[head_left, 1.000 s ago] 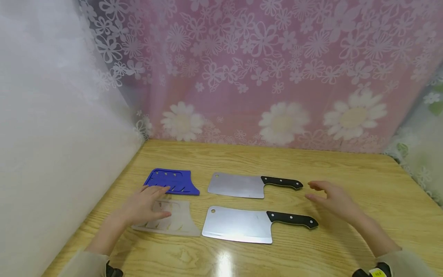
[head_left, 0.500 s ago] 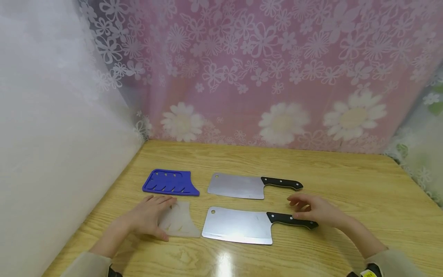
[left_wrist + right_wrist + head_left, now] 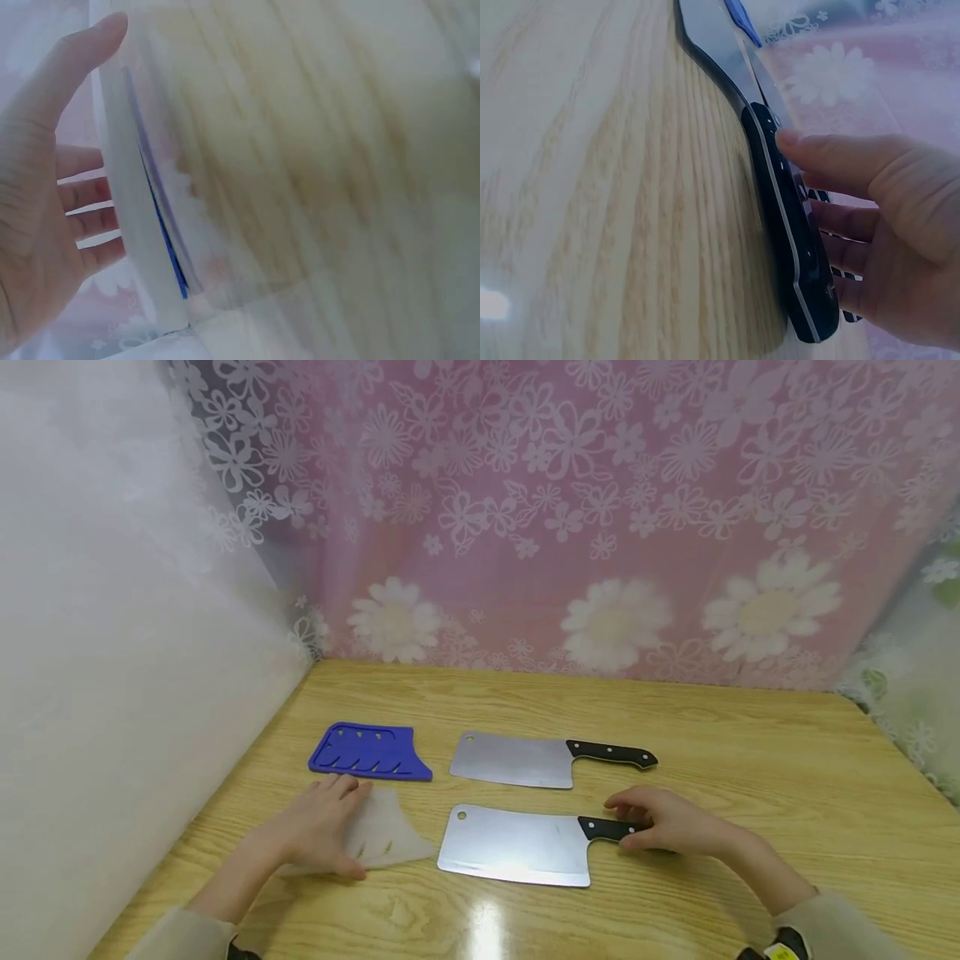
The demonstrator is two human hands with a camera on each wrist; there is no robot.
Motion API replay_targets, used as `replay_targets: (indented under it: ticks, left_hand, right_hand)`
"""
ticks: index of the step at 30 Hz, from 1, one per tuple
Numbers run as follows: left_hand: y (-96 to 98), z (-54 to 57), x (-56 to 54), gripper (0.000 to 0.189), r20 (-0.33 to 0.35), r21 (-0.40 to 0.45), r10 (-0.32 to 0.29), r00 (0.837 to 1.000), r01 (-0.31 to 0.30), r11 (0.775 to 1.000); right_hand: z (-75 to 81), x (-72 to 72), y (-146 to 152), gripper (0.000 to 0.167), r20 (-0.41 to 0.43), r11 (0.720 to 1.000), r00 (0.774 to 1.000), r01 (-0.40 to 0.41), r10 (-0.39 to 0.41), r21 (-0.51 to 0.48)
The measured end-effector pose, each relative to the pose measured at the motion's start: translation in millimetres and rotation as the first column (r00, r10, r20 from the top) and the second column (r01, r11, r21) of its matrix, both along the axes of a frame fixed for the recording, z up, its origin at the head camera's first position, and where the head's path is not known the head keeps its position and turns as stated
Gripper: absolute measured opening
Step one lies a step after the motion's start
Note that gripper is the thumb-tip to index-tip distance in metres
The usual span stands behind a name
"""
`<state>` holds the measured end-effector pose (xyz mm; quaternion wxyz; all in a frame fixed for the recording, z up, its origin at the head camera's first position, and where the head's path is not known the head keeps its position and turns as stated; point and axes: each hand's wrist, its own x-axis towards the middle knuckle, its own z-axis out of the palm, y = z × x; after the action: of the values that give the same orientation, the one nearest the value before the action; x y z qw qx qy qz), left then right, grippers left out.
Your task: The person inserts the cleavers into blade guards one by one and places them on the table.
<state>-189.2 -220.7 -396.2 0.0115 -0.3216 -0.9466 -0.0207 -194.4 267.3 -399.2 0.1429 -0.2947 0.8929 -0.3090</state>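
Note:
In the head view my left hand grips a translucent white blade guard by its left part, thumb on the near side and fingers on the far side. The guard is slightly tilted, and its left end is partly hidden under the hand. At right, my right hand holds the black riveted handle of the nearer cleaver, which lies flat with its blade toward the guard. In the right wrist view the thumb touches the handle, with the fingers on its other side.
Behind lie a blue slotted blade guard and a second cleaver, its black handle pointing right. All are on a wooden table. A white cloth wall stands left, and a pink floral curtain hangs behind.
My left hand has come down from above the guards onto the white one, whose right end has shifted and tilted. My right hand has moved left and nearer, onto the nearer cleaver's handle.

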Motion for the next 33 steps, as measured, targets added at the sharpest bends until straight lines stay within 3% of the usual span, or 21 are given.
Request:
replay_targets:
  ticks: [5,10,14,20,24,33]
  left_hand:
    - [-4.6,2.8,6.1,0.113,-0.108,0.065,0.000,0.994,0.007,0.998]
    - [-7.2,6.8,11.4,0.109,-0.133,0.106,0.006,0.991,0.008,0.994]
    - [-7.2,8.4,13.8,0.109,-0.164,0.121,-0.001,0.986,0.021,0.992]
    - [-2.9,12.8,15.8,0.108,-0.197,0.117,-0.033,0.980,0.057,0.992]
    - [4.4,16.2,15.4,0.107,-0.176,0.110,-0.049,0.983,0.069,0.992]
    - [26.6,17.2,10.4,0.107,-0.199,0.109,-0.067,0.978,0.090,0.990]
  right_hand:
    - [-1.3,0.0,-10,0.050,-0.110,0.994,0.993,-0.023,0.035,0.107]
    - [0.3,2.2,-21,0.040,-0.199,0.980,0.978,-0.028,0.068,0.198]
    - [1.9,5.7,-26,0.028,-0.256,0.978,0.964,-0.020,0.074,0.208]
    - [6.5,13.8,-29,0.025,-0.310,0.984,0.951,0.060,-0.004,0.170]
    - [10.1,20.0,-27,0.029,-0.394,0.975,0.917,0.142,-0.063,0.173]
    - [16.9,24.6,-29,0.036,-0.456,0.942,0.855,0.322,-0.247,0.094]
